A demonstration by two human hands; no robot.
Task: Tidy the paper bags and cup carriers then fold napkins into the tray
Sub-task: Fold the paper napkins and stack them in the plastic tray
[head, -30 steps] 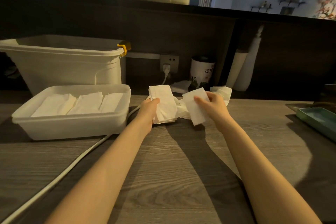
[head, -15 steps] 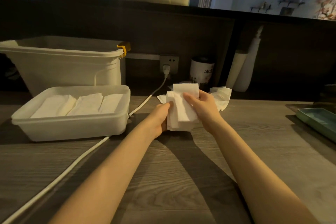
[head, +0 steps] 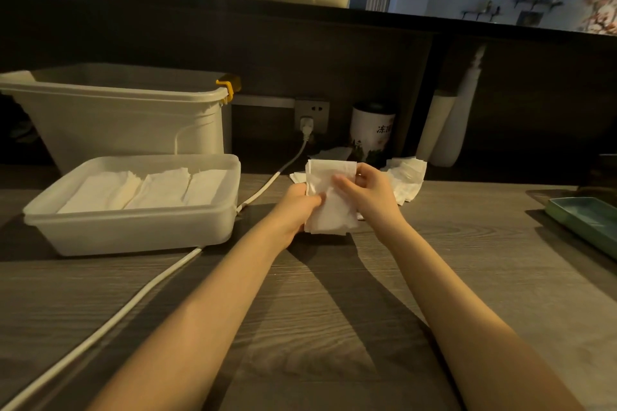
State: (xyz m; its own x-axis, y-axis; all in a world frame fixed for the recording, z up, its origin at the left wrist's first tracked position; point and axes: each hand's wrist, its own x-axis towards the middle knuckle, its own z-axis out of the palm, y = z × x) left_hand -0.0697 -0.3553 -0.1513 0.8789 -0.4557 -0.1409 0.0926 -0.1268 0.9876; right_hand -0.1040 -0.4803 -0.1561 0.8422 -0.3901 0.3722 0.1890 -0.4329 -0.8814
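Observation:
A stack of folded white napkins point(head: 329, 207) stands upright just above the wooden table, held between both hands. My left hand point(head: 297, 207) grips its left edge with curled fingers. My right hand point(head: 365, 192) grips its right side, thumb across the front. A white plastic tray point(head: 133, 227) sits to the left with three rows of folded napkins point(head: 150, 190) inside. More loose napkins point(head: 405, 178) lie behind my right hand.
A large white tub point(head: 113, 117) stands behind the tray. A white power cord point(head: 133, 304) runs from a wall socket point(head: 310, 117) across the table. A printed jar point(head: 372, 132), a white bottle point(head: 457, 117) and a green tray point(head: 587, 220) at the right edge.
My hands came together: the single napkin in my right hand was laid onto the stack in my left, and both hands now hold the one stack.

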